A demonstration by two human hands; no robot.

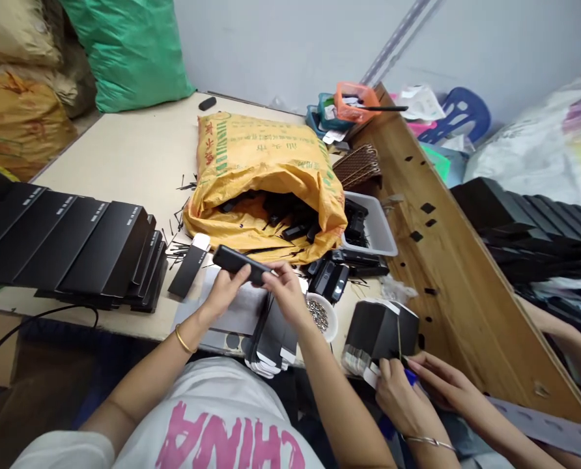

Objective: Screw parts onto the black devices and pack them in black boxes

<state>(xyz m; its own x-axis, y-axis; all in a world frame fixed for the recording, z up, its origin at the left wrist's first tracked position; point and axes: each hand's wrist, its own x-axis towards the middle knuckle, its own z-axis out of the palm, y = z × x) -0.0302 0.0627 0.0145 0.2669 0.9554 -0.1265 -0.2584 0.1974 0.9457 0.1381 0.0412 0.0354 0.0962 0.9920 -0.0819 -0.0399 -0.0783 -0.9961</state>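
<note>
My left hand and my right hand hold a black oblong plastic piece between them, tilted down to the right. The left fingers grip its middle underside, while the right fingers close on its near end. Below my hands lie a whitish sheet and a stack of flat black cartons. A white bowl of small metal parts stands just right of my right wrist. Left of the piece is a single black carton with a white flap. Behind it, an open yellow woven sack holds black parts.
Rows of black boxes fill the table's left side. More black parts lie by a clear plastic tub. A wooden board stands along the right. Beside me, another person's hands work at black cartons.
</note>
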